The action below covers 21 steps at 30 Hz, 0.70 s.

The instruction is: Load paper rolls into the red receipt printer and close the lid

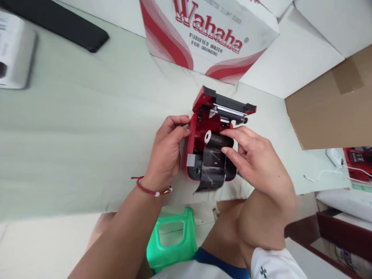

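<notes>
Well left of the hands, a white box lay on the pale surface, and the left hand, a red bracelet at its wrist, was closed on the left side of a red-and-black printer. Between the hands the printer stood lid-up, just short of a Wahaha water carton, while the right hand pinched the roll of black film inside, its loose end draped over the near edge; farther right stood a brown cardboard box.

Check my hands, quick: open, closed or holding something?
Left hand: touching the side of the red printer; grip cannot be told.
Right hand: holding the black roll between thumb and forefinger.
</notes>
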### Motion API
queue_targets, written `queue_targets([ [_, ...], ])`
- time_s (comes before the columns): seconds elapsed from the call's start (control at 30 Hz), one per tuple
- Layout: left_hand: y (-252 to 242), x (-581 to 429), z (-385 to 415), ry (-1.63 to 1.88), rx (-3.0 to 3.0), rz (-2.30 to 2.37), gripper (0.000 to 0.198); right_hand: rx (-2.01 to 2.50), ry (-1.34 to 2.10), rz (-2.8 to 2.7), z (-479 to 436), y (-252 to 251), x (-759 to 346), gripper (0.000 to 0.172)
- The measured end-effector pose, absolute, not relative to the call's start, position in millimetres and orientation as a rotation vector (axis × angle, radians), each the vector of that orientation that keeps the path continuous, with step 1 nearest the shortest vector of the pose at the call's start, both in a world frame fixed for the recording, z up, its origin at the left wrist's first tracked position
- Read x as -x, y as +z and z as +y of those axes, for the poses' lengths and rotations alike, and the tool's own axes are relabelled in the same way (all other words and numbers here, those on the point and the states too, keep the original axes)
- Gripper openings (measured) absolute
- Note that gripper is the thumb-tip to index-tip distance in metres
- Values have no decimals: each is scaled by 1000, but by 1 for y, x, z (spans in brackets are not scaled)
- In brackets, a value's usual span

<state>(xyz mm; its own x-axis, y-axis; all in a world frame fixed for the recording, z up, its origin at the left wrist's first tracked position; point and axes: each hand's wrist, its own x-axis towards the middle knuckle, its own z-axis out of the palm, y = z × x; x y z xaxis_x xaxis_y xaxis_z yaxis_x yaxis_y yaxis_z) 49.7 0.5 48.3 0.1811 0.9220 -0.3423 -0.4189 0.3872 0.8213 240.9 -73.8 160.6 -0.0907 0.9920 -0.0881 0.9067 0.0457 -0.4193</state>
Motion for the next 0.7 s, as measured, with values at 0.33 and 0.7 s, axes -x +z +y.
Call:
queue_targets([
  [0.33, 45, -29, -4, 1004, -688, 804, 40, 2365, 172, -2156, -43, 127, -210, 44],
  [0.7, 51, -16, 0, 950, -739, 953, 27, 1989, 279, -2331, -90, 151, -225, 45],
])
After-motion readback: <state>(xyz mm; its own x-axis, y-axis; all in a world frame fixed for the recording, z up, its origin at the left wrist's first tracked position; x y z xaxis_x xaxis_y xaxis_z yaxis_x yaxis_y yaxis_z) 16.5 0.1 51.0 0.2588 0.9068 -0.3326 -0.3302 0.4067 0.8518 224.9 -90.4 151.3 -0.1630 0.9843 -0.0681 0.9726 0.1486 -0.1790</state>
